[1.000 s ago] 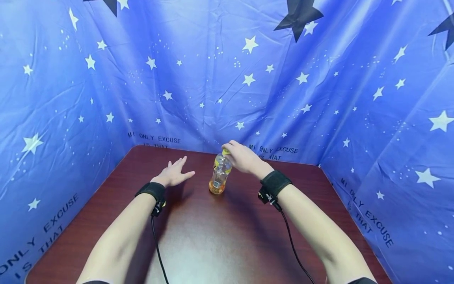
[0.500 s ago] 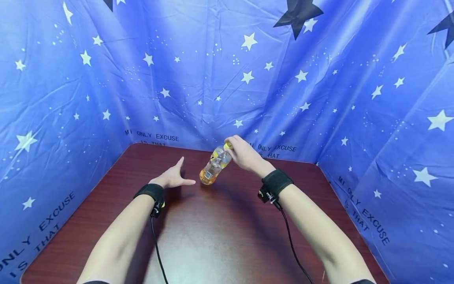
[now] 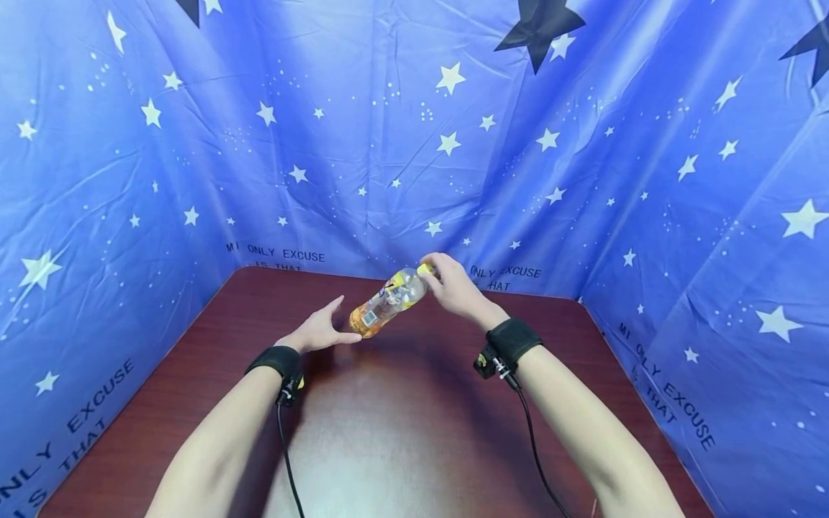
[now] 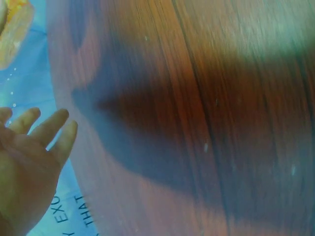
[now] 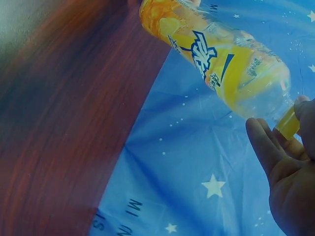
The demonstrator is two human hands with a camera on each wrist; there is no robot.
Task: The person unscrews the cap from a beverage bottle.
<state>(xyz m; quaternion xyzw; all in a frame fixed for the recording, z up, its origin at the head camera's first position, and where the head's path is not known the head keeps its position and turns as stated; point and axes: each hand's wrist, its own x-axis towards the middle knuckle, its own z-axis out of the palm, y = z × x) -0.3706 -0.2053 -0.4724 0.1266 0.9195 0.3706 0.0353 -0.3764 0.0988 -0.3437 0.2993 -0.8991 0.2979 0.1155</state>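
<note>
A clear plastic drink bottle (image 3: 388, 302) with a yellow label leans strongly, its base toward the left and its neck up to the right. A little orange-brown liquid sits at the base. My right hand (image 3: 456, 288) pinches its yellow cap (image 5: 288, 123) between thumb and fingers, as the right wrist view shows. My left hand (image 3: 317, 331) is beside the base, thumb and fingers spread apart; whether they touch the bottle I cannot tell. In the left wrist view several extended fingers (image 4: 47, 129) show, with the bottle's base at the upper left corner.
Under both arms lies a dark red-brown wooden table (image 3: 363, 432) with rounded corners. A blue star-printed cloth (image 3: 363, 129) hangs around its back and sides. Each wrist wears a black strap (image 3: 514, 339) with a small camera and a hanging cable (image 3: 289, 460).
The bottle has gone from nearly upright to strongly tilted, its base swinging left toward my left hand. My right hand has kept the cap and shifted slightly right.
</note>
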